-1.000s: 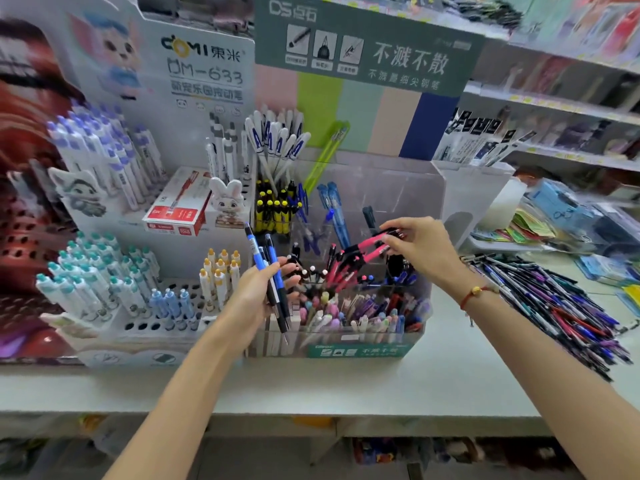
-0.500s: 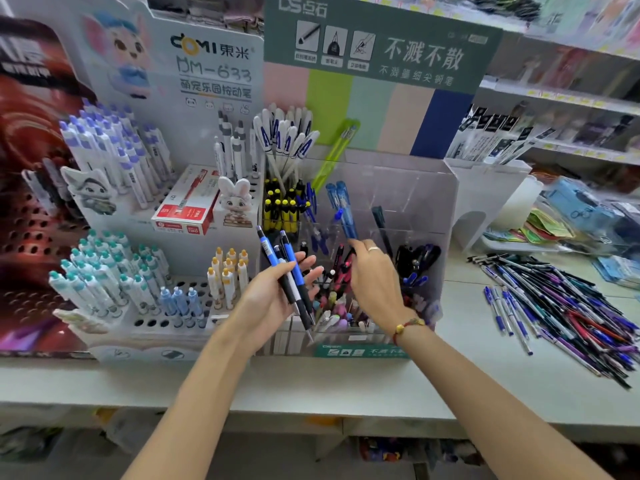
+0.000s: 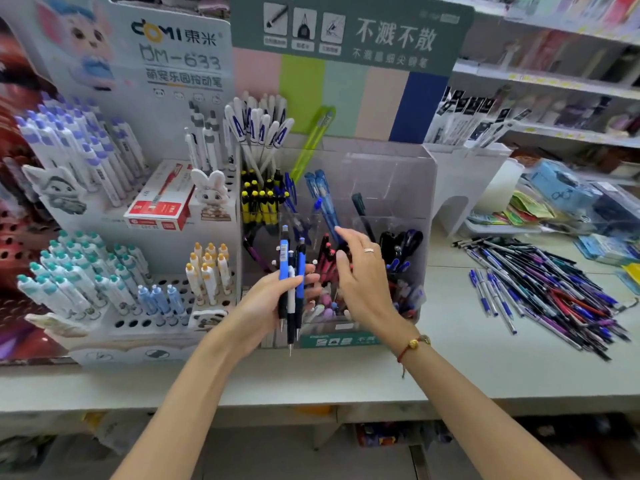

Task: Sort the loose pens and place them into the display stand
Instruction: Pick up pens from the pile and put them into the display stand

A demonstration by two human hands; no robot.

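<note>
My left hand [image 3: 266, 303] grips a small bunch of blue and black pens [image 3: 291, 271], held upright with tips down, in front of the clear display stand [image 3: 398, 174]. My right hand [image 3: 363, 278] hovers just right of the bunch with fingers spread and nothing in it, over the stand's front compartments, next to red pens [image 3: 325, 258] standing in the stand. A large pile of loose pens [image 3: 554, 292] lies on the counter to the right. Black and blue pens [image 3: 398, 247] fill the stand's right compartment.
A white stand [image 3: 114, 327] with teal, blue and yellow capped pens is at the left, with a red-and-white box [image 3: 159, 199] on its ledge. A white holder [image 3: 460, 174] and packaged goods sit at the back right. The counter edge [image 3: 311, 393] runs along the front.
My right hand let go of the red pens into the stand, drew back leftward and now hangs open beside the left hand's bunch. The left hand turned its pens more upright.
</note>
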